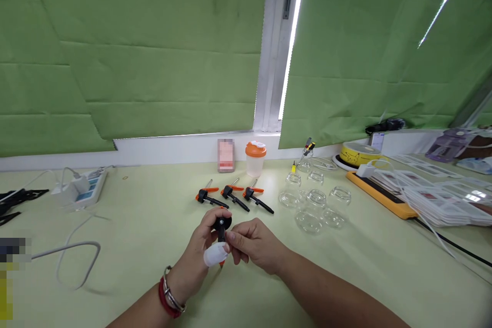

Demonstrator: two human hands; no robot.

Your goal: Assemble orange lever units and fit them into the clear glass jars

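Observation:
My left hand (pixel 200 247) is closed around a black-and-orange assembly. Its round black top (pixel 222 223) has a small screw in it, and a black stem runs down toward me. A translucent white piece (pixel 215 254) sits at the stem's near end, and an orange tip shows below. My right hand (pixel 257 246) has its thumb and fingers pinched against the stem's right side; anything small between them is hidden. Beyond my hands, three similar black-and-orange assemblies (pixel 229 193) with metal rods lie in a row on the table.
Several clear glass jars (pixel 310 212) stand right of centre. Screwdrivers (pixel 308 148) rise from a small glass behind them. An orange-lidded cup (pixel 255 159) and a phone (pixel 226 156) are at the wall. Power strips (pixel 91 187) and cables lie left; plastic cases (pixel 442 200) are at right.

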